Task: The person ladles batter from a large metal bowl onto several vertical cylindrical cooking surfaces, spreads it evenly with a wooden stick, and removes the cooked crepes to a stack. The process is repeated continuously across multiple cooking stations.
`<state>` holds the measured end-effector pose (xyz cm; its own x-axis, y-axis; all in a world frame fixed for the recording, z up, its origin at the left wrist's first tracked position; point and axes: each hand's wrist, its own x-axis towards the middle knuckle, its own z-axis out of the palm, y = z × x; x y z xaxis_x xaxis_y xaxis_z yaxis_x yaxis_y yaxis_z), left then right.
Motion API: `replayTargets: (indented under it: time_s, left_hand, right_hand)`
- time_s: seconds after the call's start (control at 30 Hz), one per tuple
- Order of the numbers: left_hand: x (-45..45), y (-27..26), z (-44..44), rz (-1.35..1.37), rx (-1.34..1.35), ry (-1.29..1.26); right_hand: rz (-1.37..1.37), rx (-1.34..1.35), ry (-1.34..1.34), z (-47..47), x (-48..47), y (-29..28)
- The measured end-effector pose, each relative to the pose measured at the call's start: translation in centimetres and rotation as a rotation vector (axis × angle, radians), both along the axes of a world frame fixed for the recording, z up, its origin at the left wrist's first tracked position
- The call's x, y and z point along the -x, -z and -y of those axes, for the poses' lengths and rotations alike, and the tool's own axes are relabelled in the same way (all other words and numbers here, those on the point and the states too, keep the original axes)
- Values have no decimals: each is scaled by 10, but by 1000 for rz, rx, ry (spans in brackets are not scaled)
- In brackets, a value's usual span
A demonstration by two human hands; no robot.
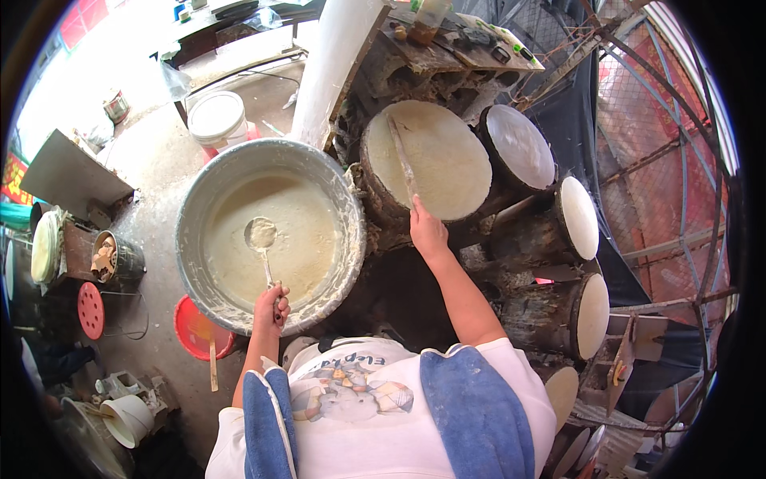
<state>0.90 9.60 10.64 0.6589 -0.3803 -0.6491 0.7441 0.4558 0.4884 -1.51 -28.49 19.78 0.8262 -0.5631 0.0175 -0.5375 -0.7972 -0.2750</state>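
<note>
My left hand [271, 305] grips the handle of a ladle [261, 235], whose round bowl carries some pale batter. The ladle is over a large grey basin [353, 209] that holds pale, cream-coloured batter [239, 263]; dried splashes coat its inner wall. With my right hand [428, 229] I hold a long wooden scraper stick [402, 149]. It lies across a round griddle [467, 161] covered with a thin, pale layer of batter. How firmly the stick touches that layer cannot be told.
Several more round griddles on drum stoves, such as one white-topped griddle [520, 146], curve around my right. A lidded white bucket [216, 117] stands beyond the basin. Left are a red basin [203, 335] with a flat stick, a red stool [91, 310] and a metal bucket [128, 263].
</note>
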Motion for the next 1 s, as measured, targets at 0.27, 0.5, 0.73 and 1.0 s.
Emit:
replayTargets:
  time_s: [0.27,0.5,0.73,1.0]
  left_hand:
    - [-1,3,-2,-19,18,-11]
    - [-4,2,-1,-2,37,22]
    - [-5,6,-4,-2,22,15]
    - [-2,-4,-5,-22,41,4]
  right_hand:
    - [-127,133,-42,7,17,-20]
    - [-82,-2,65,12,40,-6]
    - [-85,-38,143,9,31,-18]
    - [-199,57,93,11,-5,-3]
